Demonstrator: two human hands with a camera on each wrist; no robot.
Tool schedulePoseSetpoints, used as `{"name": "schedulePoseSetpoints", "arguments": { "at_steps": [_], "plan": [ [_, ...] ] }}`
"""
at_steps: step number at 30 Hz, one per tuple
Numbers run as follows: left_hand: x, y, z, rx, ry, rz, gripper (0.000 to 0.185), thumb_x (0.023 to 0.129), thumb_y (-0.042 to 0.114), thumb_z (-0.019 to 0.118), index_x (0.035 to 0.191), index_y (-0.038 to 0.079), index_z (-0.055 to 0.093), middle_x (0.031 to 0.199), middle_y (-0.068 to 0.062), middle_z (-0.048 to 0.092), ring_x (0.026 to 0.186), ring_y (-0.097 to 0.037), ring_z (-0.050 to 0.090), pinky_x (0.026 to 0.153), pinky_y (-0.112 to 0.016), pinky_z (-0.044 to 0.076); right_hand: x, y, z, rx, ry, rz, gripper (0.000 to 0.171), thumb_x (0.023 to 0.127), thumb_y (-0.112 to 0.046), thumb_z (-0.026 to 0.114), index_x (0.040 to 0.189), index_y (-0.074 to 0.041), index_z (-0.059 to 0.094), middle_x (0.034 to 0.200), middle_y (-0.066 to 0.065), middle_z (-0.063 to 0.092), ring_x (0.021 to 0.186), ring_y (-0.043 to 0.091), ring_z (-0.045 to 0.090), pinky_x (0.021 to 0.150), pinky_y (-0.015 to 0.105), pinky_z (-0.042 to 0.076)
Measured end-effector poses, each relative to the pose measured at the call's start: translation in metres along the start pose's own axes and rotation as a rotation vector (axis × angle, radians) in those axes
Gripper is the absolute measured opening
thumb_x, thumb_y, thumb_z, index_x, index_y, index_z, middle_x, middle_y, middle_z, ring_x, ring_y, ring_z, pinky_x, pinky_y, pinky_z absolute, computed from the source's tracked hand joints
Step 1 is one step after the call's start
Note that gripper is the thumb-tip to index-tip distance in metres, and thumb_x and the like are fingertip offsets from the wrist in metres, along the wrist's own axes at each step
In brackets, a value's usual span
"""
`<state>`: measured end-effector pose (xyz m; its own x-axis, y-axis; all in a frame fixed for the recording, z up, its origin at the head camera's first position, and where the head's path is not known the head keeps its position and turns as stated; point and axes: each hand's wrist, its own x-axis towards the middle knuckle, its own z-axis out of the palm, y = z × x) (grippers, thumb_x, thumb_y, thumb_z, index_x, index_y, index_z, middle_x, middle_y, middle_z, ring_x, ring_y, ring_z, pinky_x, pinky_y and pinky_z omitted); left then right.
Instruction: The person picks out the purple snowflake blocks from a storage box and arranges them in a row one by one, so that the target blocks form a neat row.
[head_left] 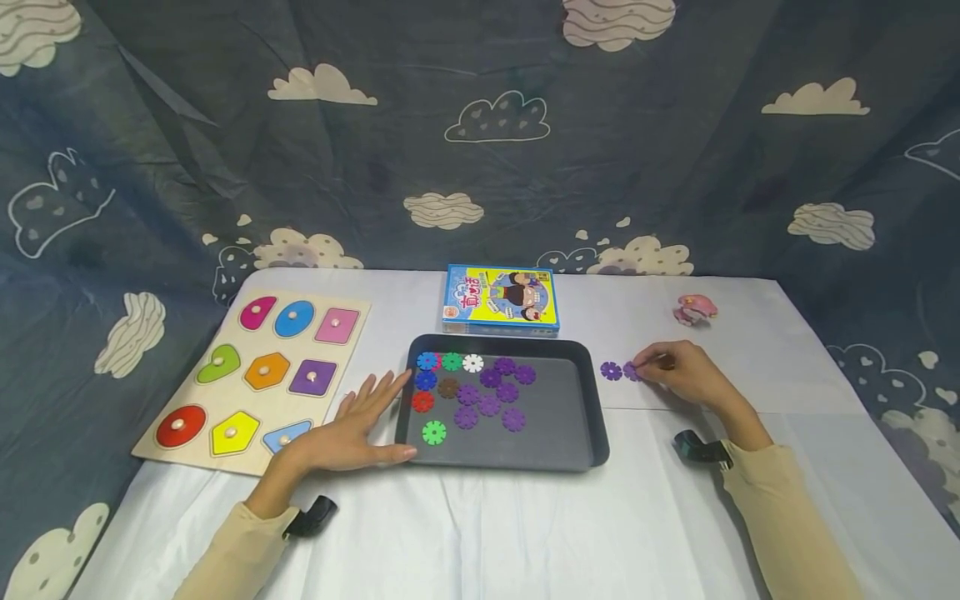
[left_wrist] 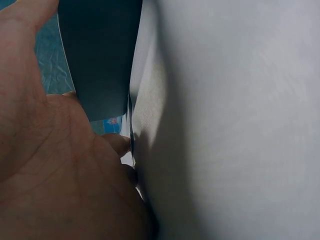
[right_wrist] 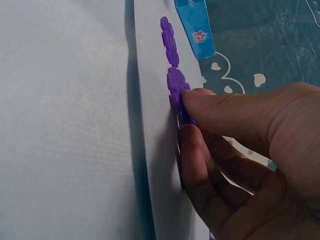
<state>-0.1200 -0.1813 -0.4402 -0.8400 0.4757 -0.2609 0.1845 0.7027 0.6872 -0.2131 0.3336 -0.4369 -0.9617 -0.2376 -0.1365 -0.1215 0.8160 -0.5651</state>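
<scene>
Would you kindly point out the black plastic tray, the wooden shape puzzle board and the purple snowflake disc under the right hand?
black plastic tray (head_left: 577,433): head view, bare floor near its right wall.
wooden shape puzzle board (head_left: 242,337): head view, bare wood between pieces.
purple snowflake disc (right_wrist: 176,82): right wrist view, its exposed upper part.

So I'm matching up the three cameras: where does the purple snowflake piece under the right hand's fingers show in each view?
Head: purple piece on the white cloth, right of the black tray, at the right hand.
Left wrist: not in view.
Right wrist: centre, pinched at the fingertips.
Shared landmark: the blue box.
</scene>
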Motion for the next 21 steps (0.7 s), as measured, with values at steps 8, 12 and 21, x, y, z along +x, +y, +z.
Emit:
{"name": "schedulePoseSetpoints", "arguments": {
  "at_steps": [8, 12, 21],
  "plan": [
    [0.0003, 0.001, -0.0006, 0.003, 0.001, -0.003, 0.106, 0.084, 0.062, 0.07, 0.162, 0.036, 0.003, 0.17, -0.012, -0.002, 0.155, -0.038, -0.012, 0.12, -0.065, -0.009, -0.0003, 0.0, 0.0008, -0.012, 0.014, -0.001, 0.021, 0.091, -0.01, 0.072, 0.111, -0.002, 0.073, 0.106, 0.016, 0.072, 0.092, 0.027, 0.063, 0.073, 0.03, 0.052],
    [0.0003, 0.0013, -0.0008, 0.004, 0.0, -0.005, 0.106, 0.084, 0.062, 0.07, 0.162, 0.037, 0.003, 0.17, -0.012, -0.002, 0.155, -0.038, -0.012, 0.12, -0.065, -0.009, -0.0005, 0.0009, 0.0017, -0.018, 0.026, 0.0, 0.021, 0.091, -0.01, 0.072, 0.111, -0.003, 0.072, 0.105, 0.016, 0.071, 0.093, 0.028, 0.063, 0.072, 0.031, 0.054],
    [-0.0004, 0.0005, -0.0003, 0.008, 0.004, 0.007, 0.105, 0.085, 0.062, 0.069, 0.162, 0.037, 0.002, 0.17, -0.013, -0.003, 0.155, -0.039, -0.013, 0.12, -0.066, -0.009, -0.0019, -0.0035, -0.0029, -0.026, 0.114, -0.042, 0.022, 0.093, -0.009, 0.07, 0.113, -0.002, 0.071, 0.114, 0.02, 0.071, 0.101, 0.037, 0.068, 0.082, 0.049, 0.059]
  ]
}}
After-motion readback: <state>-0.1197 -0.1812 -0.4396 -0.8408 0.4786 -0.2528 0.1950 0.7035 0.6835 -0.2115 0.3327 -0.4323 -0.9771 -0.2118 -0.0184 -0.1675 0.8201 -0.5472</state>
